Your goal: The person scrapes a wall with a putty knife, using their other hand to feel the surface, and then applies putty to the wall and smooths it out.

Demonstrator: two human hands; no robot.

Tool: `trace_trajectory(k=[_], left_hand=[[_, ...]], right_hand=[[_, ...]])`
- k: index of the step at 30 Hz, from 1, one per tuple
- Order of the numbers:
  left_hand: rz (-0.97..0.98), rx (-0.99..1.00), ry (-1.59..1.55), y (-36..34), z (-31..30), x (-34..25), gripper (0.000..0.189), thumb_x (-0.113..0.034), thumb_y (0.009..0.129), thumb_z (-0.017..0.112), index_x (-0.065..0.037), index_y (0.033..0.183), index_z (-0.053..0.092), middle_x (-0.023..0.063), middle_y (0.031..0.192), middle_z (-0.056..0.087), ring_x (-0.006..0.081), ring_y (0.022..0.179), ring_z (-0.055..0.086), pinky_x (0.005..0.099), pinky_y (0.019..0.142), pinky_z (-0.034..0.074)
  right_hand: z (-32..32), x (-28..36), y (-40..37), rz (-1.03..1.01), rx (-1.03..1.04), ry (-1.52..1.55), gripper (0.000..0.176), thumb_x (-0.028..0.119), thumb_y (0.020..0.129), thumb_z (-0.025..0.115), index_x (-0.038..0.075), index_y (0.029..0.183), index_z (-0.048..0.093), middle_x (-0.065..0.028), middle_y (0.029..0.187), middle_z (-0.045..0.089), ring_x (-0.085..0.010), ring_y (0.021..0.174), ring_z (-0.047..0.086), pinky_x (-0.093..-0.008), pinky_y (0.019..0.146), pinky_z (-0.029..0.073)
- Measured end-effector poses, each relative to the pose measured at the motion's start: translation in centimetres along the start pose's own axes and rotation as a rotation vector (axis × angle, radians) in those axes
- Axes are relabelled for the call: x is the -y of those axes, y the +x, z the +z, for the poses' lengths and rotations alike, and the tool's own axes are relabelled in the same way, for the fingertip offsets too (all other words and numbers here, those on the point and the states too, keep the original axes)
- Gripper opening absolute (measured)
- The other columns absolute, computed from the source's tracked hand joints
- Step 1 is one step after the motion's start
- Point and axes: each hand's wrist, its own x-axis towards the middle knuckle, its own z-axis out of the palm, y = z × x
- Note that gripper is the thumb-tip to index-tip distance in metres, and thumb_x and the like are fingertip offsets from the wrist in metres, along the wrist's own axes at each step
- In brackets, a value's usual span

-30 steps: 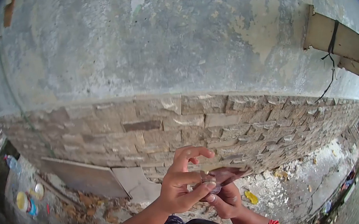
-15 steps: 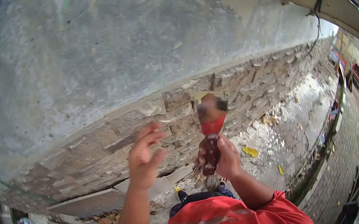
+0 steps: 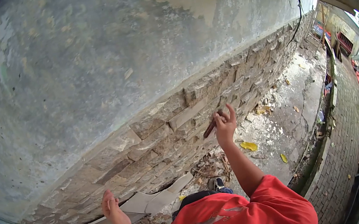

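My right hand (image 3: pixel 225 128) is closed around the dark red handle of a scraper (image 3: pixel 209 129), in front of the stone-clad lower wall (image 3: pixel 160 137). One or two of its fingers point upward, and the wide blade does not show clearly from this angle. At the lower left, my left hand (image 3: pixel 114 210) is held in the air with nothing in it, its fingers loosely extended near the base of the wall. Above the stone band rises a grey plastered wall (image 3: pixel 92 69) with worn, patchy paint.
Broken flat boards (image 3: pixel 155 202) lean at the wall's foot. White flakes (image 3: pixel 266 130), dry leaves and a yellow leaf (image 3: pixel 248 146) litter the ground. A narrow gutter (image 3: pixel 318 150) and a brick path (image 3: pixel 343 149) run along the right. A black cable (image 3: pixel 300 10) hangs at upper right.
My right hand has moved up with the scraper, which has turned from blade-up to a slanted pose. My left hand has dropped down and left. The view has swung rightward.
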Motion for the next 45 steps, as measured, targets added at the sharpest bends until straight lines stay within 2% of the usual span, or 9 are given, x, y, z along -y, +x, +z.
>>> trace_trajectory(k=[5,12,17,22,26,29,34,36,45], left_hand=[[0.142,-0.025,0.056,0.0,6.3,-1.1,0.009,-0.013,0.087,0.061,-0.010,0.096,0.064,0.0065,0.126,0.057,0.0170,0.116,0.049,0.0312,0.087,0.038],[0.298,0.007,0.103,1.9,8.6,-1.4,0.009,-0.010,0.085,0.062,-0.006,0.093,0.063,0.0077,0.122,0.056,0.0212,0.119,0.046,0.0373,0.102,0.032],[0.435,-0.020,0.144,3.3,8.4,-2.6,0.008,-0.009,0.087,0.061,-0.004,0.093,0.061,0.0097,0.121,0.055,0.0218,0.118,0.047,0.0373,0.103,0.031],[0.480,-0.003,0.147,4.0,8.6,-4.2,0.006,-0.006,0.088,0.059,-0.003,0.093,0.060,0.0090,0.122,0.052,0.0201,0.114,0.048,0.0342,0.097,0.036],[0.606,0.009,0.208,4.9,7.3,-3.3,0.009,-0.007,0.089,0.055,-0.004,0.096,0.060,0.0076,0.125,0.053,0.0169,0.111,0.049,0.0304,0.090,0.040],[0.608,0.041,0.221,4.6,6.6,-3.3,0.009,-0.007,0.090,0.055,-0.004,0.096,0.060,0.0083,0.124,0.053,0.0184,0.113,0.049,0.0313,0.092,0.039],[0.613,0.083,0.283,5.4,6.5,-4.6,0.005,-0.004,0.091,0.055,-0.003,0.094,0.058,0.0100,0.124,0.048,0.0214,0.114,0.047,0.0343,0.097,0.037],[0.697,0.092,0.299,5.7,7.5,-5.3,0.006,-0.005,0.092,0.053,-0.003,0.094,0.058,0.0100,0.124,0.047,0.0218,0.117,0.045,0.0354,0.098,0.037],[0.881,0.094,0.332,4.1,13.6,-5.6,0.007,-0.008,0.092,0.054,-0.003,0.095,0.058,0.0108,0.125,0.047,0.0236,0.121,0.044,0.0382,0.100,0.036]], right_hand=[[1.7,1.4,6.5,-0.905,0.140,-0.796,0.052,0.008,0.081,0.069,0.014,0.131,0.056,-0.0085,0.091,0.063,-0.0203,0.073,0.063,-0.0326,0.058,0.051],[-2.2,-2.4,7.0,-0.953,0.236,-0.994,0.055,0.011,0.079,0.071,0.016,0.132,0.055,-0.0086,0.082,0.057,-0.0269,0.067,0.059,-0.0383,0.058,0.051],[-2.3,-1.1,6.9,-0.877,0.135,-0.785,0.056,0.002,0.077,0.069,0.017,0.130,0.058,-0.0101,0.096,0.066,-0.0253,0.080,0.065,-0.0344,0.069,0.053],[-0.1,0.7,9.7,-0.726,0.060,-0.913,0.056,0.003,0.077,0.069,0.016,0.130,0.058,-0.0109,0.090,0.064,-0.0266,0.079,0.064,-0.0362,0.070,0.052],[-3.4,-2.8,9.1,-0.860,0.060,-0.949,0.054,0.004,0.077,0.068,0.015,0.130,0.058,-0.0128,0.089,0.063,-0.0278,0.077,0.064,-0.0370,0.071,0.052],[-6.6,-4.5,6.7,-0.478,0.135,-1.048,0.055,0.003,0.079,0.068,0.014,0.131,0.056,-0.0127,0.089,0.063,-0.0233,0.080,0.064,-0.0342,0.073,0.051],[-4.8,-1.0,6.4,-0.421,0.050,-0.307,0.029,0.001,0.091,0.057,0.003,0.119,0.055,-0.0041,0.096,0.065,-0.0103,0.087,0.060,-0.0242,0.077,0.048],[-4.2,3.0,6.8,-0.229,0.229,-0.147,0.015,0.007,0.097,0.050,0.004,0.111,0.055,-0.0029,0.100,0.065,-0.0078,0.083,0.059,-0.0222,0.077,0.048],[-2.9,10.8,10.3,0.069,0.321,0.107,0.026,0.024,0.102,0.041,0.006,0.116,0.054,-0.0072,0.100,0.065,-0.0091,0.073,0.060,-0.0298,0.068,0.056]])
